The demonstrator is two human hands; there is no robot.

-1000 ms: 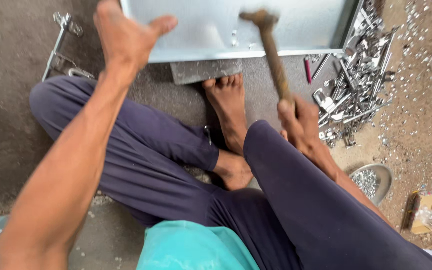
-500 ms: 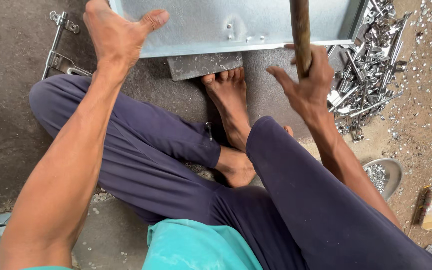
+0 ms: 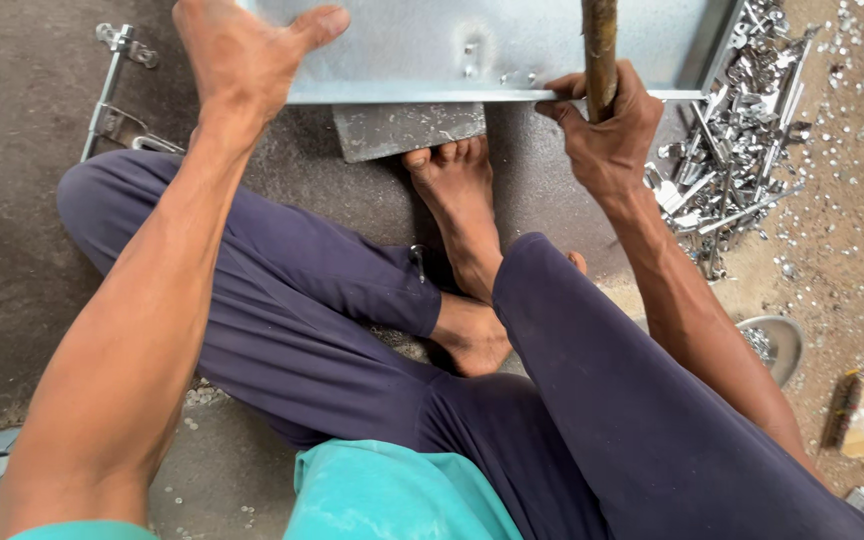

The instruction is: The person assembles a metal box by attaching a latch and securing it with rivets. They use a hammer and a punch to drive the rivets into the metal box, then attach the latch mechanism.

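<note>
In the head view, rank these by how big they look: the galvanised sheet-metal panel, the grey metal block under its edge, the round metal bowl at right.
Largest to smallest, as seen:
1. Sheet-metal panel, though cut off by the frame's top.
2. Grey metal block.
3. Round metal bowl, partly hidden behind the right forearm, so its rank against the block is unsure.

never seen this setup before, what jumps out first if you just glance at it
The right hand has its grip shut on a wooden handle at the top, over a shiny metal sheet that the left hand presses flat. A bare foot sits below the sheet, and a heap of metal fittings lies at the right.
</note>
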